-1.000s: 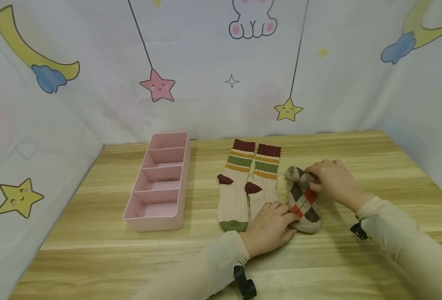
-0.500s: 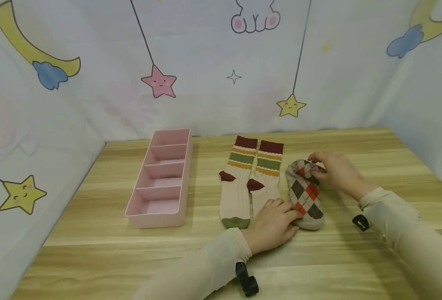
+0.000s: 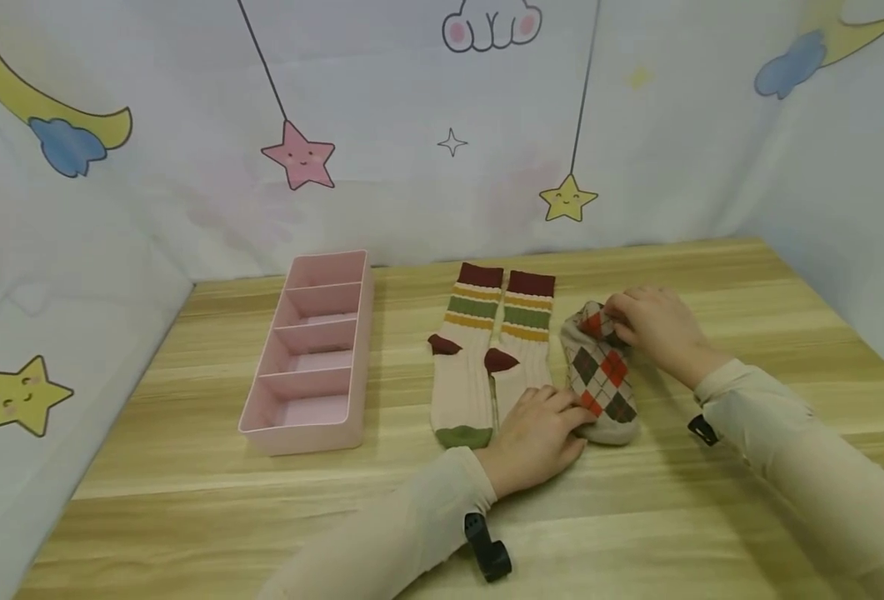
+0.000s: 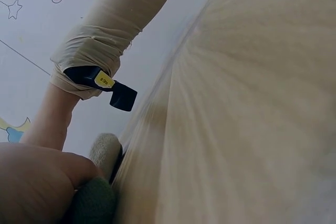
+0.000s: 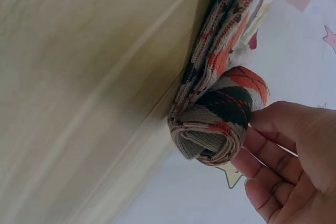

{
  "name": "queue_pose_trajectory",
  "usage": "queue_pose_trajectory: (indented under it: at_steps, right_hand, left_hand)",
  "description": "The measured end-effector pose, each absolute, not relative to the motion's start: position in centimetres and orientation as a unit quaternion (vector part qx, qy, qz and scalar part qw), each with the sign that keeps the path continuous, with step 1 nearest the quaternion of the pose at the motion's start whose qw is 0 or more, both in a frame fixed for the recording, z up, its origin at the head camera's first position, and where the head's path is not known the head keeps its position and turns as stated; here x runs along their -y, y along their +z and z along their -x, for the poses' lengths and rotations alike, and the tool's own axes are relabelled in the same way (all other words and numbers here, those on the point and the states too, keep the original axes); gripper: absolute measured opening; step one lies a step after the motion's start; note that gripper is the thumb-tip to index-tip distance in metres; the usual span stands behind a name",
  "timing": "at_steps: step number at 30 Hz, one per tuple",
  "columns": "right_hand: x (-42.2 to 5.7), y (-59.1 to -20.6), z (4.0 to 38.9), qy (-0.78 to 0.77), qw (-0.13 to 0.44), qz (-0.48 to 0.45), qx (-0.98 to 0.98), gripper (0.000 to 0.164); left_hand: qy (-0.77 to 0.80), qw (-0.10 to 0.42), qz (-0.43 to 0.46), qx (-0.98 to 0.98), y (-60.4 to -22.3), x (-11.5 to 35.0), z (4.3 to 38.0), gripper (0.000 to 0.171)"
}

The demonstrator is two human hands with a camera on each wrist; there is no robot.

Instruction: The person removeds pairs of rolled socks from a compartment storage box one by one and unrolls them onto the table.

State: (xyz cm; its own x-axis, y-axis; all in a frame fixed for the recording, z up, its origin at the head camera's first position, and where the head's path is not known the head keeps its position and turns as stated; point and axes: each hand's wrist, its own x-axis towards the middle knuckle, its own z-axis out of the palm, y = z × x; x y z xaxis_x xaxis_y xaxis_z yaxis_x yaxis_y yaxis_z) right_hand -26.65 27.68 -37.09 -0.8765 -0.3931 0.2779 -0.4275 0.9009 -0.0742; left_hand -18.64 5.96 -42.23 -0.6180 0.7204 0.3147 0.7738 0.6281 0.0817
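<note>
A stacked pair of argyle socks (image 3: 601,379), beige with red, dark green and brown diamonds, lies on the table. Its far end is rolled into a thick coil (image 5: 220,114), clear in the right wrist view. My right hand (image 3: 655,329) pinches that coil from the right, thumb on one side and fingers behind. My left hand (image 3: 535,440) rests near the toe end, relaxed fingertips touching the argyle socks' left edge. Beneath the left hand, the toe of the nearer striped sock (image 3: 527,333) is hidden. Another striped sock (image 3: 464,367), cream with maroon cuff and green toe, lies beside it.
A pink box (image 3: 355,437) with several compartments in a row stands left of the socks. The wooden table (image 3: 209,500) ends at a white printed cloth (image 3: 382,200) behind and at both sides.
The far end of the argyle socks has been rolled a little further, with a red diamond now showing on the coil. My left hand stays in place; the head view has shifted slightly.
</note>
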Motion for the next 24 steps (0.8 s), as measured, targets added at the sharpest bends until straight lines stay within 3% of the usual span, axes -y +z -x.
queue_pose_trajectory:
  at_steps: [3, 11, 24]
  right_hand:
    - [-27.5, -37.1, 26.6, 0.058, 0.117, -0.206, 0.970, 0.020]
    - [-27.2, -37.3, 26.7, 0.010, 0.069, -0.178, 0.981, 0.049]
    - [-27.5, -37.8, 27.9, 0.037, 0.059, -0.180, 0.981, 0.038]
  left_hand:
    - [-0.111, 0.129, 0.421, 0.891, -42.3, -5.9, 18.8, 0.023]
    - [-0.114, 0.126, 0.421, 0.891, -42.3, -5.7, 18.7, 0.023]
    - [-0.128, 0.139, 0.430, 0.883, -42.3, -5.7, 18.8, 0.025]
